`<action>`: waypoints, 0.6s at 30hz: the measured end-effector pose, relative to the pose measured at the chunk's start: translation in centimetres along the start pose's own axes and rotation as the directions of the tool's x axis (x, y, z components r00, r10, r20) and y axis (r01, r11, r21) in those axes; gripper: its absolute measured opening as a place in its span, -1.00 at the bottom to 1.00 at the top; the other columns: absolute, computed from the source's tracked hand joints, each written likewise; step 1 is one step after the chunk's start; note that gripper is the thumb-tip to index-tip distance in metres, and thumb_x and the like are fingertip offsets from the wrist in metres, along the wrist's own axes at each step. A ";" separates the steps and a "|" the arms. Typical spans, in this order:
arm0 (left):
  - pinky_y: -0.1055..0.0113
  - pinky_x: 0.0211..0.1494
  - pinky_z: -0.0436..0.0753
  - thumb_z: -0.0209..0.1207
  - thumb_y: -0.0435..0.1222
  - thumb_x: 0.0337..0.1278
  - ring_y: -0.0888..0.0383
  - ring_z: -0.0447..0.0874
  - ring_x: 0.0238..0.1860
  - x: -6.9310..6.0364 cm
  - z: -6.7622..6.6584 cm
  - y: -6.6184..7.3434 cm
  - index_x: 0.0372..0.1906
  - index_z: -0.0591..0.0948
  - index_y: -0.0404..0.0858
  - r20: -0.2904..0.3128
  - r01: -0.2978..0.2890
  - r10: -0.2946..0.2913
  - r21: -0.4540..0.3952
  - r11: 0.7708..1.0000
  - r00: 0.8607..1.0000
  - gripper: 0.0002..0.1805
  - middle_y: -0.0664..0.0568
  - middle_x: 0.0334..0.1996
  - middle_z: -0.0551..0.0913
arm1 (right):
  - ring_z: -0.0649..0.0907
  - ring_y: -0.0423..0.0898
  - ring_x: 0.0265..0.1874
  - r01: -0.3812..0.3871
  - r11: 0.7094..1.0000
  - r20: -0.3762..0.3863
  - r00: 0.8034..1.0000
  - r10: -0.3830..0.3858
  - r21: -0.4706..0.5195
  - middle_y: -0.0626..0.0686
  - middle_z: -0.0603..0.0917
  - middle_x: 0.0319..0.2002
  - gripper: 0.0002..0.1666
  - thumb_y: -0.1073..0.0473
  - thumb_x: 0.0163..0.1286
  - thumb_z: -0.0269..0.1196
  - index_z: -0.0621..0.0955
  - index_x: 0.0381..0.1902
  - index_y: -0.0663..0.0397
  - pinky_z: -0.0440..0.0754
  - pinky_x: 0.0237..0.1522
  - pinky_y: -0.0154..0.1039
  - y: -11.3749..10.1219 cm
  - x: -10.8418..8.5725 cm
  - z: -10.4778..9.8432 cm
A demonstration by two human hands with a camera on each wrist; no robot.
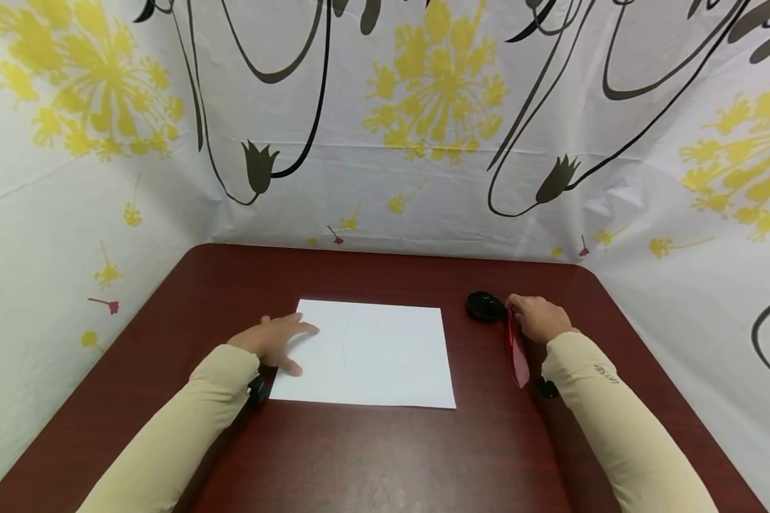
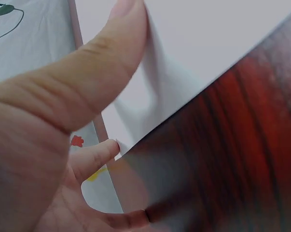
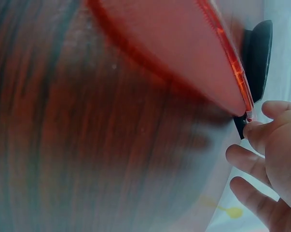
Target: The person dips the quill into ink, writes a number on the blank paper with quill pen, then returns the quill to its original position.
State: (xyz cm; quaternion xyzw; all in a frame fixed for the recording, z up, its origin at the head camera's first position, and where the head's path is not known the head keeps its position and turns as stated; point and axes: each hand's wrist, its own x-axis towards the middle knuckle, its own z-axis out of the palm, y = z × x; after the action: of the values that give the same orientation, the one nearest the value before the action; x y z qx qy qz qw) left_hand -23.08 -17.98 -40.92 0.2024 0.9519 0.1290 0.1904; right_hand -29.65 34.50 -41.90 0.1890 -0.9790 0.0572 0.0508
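A white sheet of paper [image 1: 378,356] with a faint curved line lies on the dark red-brown table. My left hand [image 1: 274,342] rests at its left edge with fingers spread; in the left wrist view the thumb [image 2: 102,72] lies over the paper [image 2: 208,38]. To the right of the sheet, my right hand [image 1: 540,318] pinches one end of a red see-through protractor [image 1: 518,360], tilted on its edge. In the right wrist view its curved rim and straight edge show on the protractor [image 3: 174,43], while some of the fingers [image 3: 249,162] stand apart from it.
A rounded black object [image 1: 484,306] sits just left of my right hand; its kind is unclear. Patterned white cloth [image 1: 385,199] hangs behind and along both sides of the table [image 1: 385,456].
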 end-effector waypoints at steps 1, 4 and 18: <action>-0.37 0.32 -0.09 0.45 -0.12 -0.05 -0.28 -0.01 0.44 -0.1 0.0 0.0 0.41 0.34 -0.11 -0.008 -0.005 0.005 0.000 1.000 1.000 -0.14 -0.31 0.45 0.11 | 0.67 0.09 -0.34 -0.002 1.000 0.003 1.000 0.002 0.002 0.14 0.70 -0.24 -0.76 0.39 0.30 0.23 0.60 -0.10 0.06 0.56 -0.51 0.04 0.0 0.0 0.0; -0.37 0.32 -0.04 0.43 -0.08 -0.03 -0.34 0.01 0.42 -0.3 0.1 -0.1 0.40 0.37 -0.10 -0.025 0.006 -0.007 -0.018 1.000 1.000 -0.17 -0.31 0.44 0.14 | 0.67 0.11 -0.33 -0.010 1.000 0.003 1.000 0.010 0.022 0.17 0.69 -0.21 -0.74 0.38 0.31 0.21 0.60 -0.06 0.07 0.55 -0.53 0.03 -0.1 -0.1 -0.2; -0.14 0.26 0.32 0.29 -0.26 0.18 -0.27 0.35 0.24 -2.8 1.7 -1.4 0.18 0.51 -0.38 -0.381 -0.018 -0.013 -0.077 0.997 0.925 -0.51 -0.31 0.18 0.48 | 0.58 0.08 -0.39 -0.099 0.960 -0.135 0.981 0.138 0.261 0.25 0.65 -0.24 -0.71 0.20 0.41 0.16 0.55 0.01 0.26 0.52 -0.32 0.10 -2.8 -2.5 -0.6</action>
State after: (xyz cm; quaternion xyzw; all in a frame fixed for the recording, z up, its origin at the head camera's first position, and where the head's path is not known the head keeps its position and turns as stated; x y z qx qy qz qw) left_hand -20.48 -20.10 -42.06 0.1670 0.9646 0.2039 0.0096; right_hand -26.25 32.92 -41.32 0.1300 -0.9665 0.1987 0.0974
